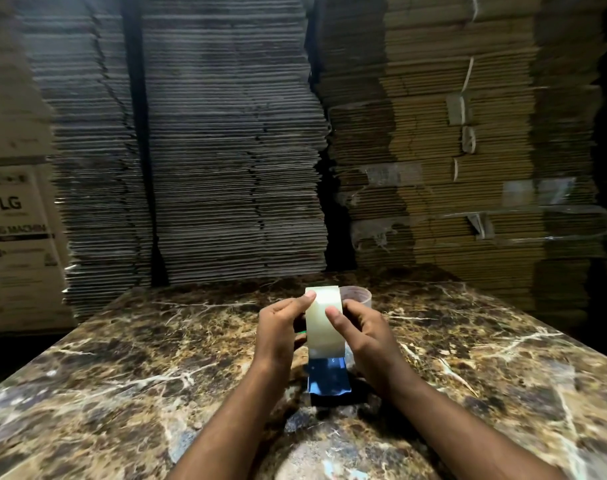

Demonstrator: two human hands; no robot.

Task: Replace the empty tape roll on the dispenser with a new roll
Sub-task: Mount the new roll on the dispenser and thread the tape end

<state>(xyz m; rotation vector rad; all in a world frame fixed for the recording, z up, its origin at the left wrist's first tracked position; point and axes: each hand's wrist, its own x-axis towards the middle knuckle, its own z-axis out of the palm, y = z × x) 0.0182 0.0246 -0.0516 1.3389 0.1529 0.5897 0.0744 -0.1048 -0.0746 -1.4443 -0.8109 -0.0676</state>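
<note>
Between both hands: pale clear tape roll (324,318), left hand (281,332) and right hand (361,336) pinching its sides, blue metal dispenser (328,375) below; keep roll square when seating.

We see a table (129,358) of dark brown marble, veined in white and tan, filling the lower frame. At its centre, a pale, milky translucent tape roll (324,320) sits above a metallic blue dispenser (328,375) with a black base. Just to the upper right of the roll is a cloudy, pinkish empty roll (359,296). Behind, stacked cardboard (226,133) runs grey-brown at centre and yellow-tan at right. A white box (15,220) with dark lettering stands at left.
</note>
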